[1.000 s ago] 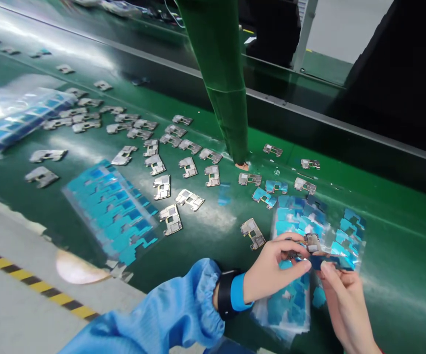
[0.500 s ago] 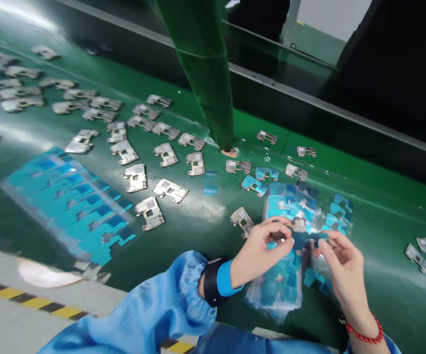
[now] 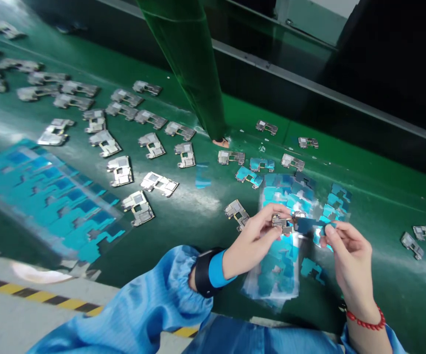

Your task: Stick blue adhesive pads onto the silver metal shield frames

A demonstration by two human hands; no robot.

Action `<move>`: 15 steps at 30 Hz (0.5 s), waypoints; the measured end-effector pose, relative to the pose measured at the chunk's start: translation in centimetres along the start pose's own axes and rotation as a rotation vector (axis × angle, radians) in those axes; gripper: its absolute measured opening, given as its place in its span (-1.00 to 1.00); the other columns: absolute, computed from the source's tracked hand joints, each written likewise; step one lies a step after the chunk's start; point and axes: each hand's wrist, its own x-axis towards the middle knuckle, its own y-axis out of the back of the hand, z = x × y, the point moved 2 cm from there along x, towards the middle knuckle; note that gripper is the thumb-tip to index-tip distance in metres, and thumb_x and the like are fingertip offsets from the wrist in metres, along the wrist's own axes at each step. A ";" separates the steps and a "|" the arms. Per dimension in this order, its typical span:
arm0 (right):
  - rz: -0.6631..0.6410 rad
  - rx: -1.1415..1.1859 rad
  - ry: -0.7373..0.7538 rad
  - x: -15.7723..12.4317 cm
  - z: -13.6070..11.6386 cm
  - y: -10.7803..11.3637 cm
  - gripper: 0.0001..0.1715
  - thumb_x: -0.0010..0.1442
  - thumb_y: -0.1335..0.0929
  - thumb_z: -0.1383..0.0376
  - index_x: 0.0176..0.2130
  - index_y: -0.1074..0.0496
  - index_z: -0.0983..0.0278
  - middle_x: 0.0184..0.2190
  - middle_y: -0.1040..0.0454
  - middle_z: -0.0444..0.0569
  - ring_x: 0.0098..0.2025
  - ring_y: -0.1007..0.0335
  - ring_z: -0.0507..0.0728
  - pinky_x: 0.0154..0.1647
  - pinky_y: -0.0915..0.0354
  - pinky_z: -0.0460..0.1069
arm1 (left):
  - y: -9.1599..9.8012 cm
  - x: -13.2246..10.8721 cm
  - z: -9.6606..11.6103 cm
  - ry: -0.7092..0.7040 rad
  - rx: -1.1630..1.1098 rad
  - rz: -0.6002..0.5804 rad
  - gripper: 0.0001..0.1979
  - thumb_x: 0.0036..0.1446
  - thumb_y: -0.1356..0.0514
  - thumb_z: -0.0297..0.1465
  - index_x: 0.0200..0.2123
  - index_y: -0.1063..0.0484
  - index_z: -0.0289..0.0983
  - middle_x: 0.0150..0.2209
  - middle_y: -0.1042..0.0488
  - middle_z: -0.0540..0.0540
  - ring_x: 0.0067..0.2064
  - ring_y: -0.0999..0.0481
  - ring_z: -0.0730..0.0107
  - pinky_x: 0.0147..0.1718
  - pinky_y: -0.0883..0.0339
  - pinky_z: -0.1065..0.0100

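My left hand point(image 3: 251, 243) is closed on a small circuit board point(image 3: 281, 224), pinched between thumb and fingers. A dark blue adhesive film piece point(image 3: 307, 225) stretches from the board's right side to my right hand point(image 3: 351, 250), whose thumb and finger pinch its far end. Whether the film sticks to the board I cannot tell. Beneath both hands lies a stack of blue film sheets point(image 3: 277, 280) on clear backing. Two boards covered in blue film, one of them a blue-covered board point(image 3: 248, 177), rest just behind the stack.
Many bare circuit boards point(image 3: 159, 183) spread over the green tabletop to the left. A large blue film sheet point(image 3: 50, 196) lies at left. A green-wrapped post point(image 3: 194, 73) rises at the back. Several boards point(image 3: 411, 245) sit at far right.
My right hand has moved slightly right, and more of the film and the board now shows between my hands. The whole view has shifted a little. Both hands keep their hold.
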 end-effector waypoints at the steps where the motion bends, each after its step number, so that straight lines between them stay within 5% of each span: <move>1: 0.011 0.046 -0.022 0.1 0.0 0.1 -0.59 -0.01 -0.45 0.14 -0.31 -0.33 0.38 -0.55 -0.29 -0.10 -0.50 -0.28 -0.11 -0.42 -0.30 -0.19 | 0.0 0.0 -0.1 0.018 -0.039 -0.014 -0.70 0.19 -0.03 -0.45 0.01 -0.12 -0.27 -0.09 -0.39 -0.11 -0.27 -0.36 0.56 -0.28 -0.27 0.47; 5: 0.005 0.144 -0.075 0.2 -0.1 0.5 -0.56 -0.06 -0.47 0.11 -0.37 -0.32 0.40 -0.56 -0.27 -0.08 -0.50 -0.25 -0.11 -0.43 -0.29 -0.17 | -0.2 0.1 0.1 0.031 -0.109 -0.071 -0.68 0.23 -0.03 -0.44 -0.02 0.05 -0.24 -0.02 -0.37 -0.11 -0.28 -0.34 0.67 -0.24 -0.26 0.53; 10: -0.006 0.167 -0.055 0.4 -0.2 1.0 -0.61 -0.06 -0.47 0.14 -0.36 -0.35 0.38 -0.56 -0.27 -0.08 -0.50 -0.25 -0.11 -0.44 -0.29 -0.18 | -0.2 0.3 0.3 0.079 -0.072 -0.074 -0.76 0.17 -0.10 -0.43 -0.09 -0.22 -0.35 -0.22 -0.46 -0.09 -0.30 -0.38 0.63 -0.28 -0.28 0.56; 15: -0.051 0.325 -0.170 0.7 -0.1 1.2 -0.65 -0.03 -0.46 0.16 -0.38 -0.33 0.34 -0.51 -0.26 -0.10 -0.47 -0.23 -0.14 -0.42 -0.31 -0.18 | -0.1 0.3 0.5 0.095 -0.187 -0.126 -0.58 0.19 -0.11 -0.39 0.10 -0.25 -0.42 -0.06 -0.45 -0.21 -0.14 -0.48 0.46 -0.14 -0.39 0.43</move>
